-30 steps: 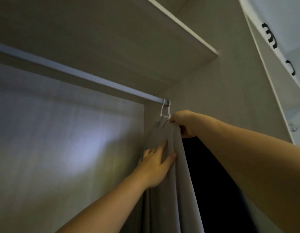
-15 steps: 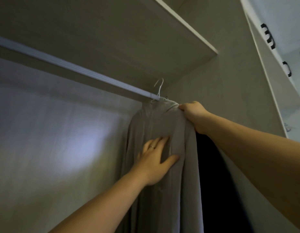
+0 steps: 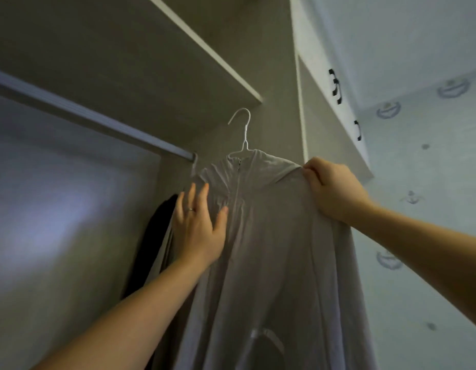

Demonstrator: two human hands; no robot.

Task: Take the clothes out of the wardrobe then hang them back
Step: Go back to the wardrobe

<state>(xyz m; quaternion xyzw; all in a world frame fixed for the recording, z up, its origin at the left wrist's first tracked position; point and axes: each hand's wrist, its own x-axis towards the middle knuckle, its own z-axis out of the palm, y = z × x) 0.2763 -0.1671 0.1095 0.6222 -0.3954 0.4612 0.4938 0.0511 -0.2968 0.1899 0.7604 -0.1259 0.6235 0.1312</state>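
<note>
Right hand pinches the shoulder of the grey jacket, which sits on a white hanger whose hook is clear of the rail. Left hand lies spread flat on its front. This looks like the taking-out step. The next move calls for drawing the jacket clear of the dark garment.

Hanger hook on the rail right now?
No: the hook of the white hanger is free in the air, above and right of the rail end, while the right hand grips the grey garment.
</note>
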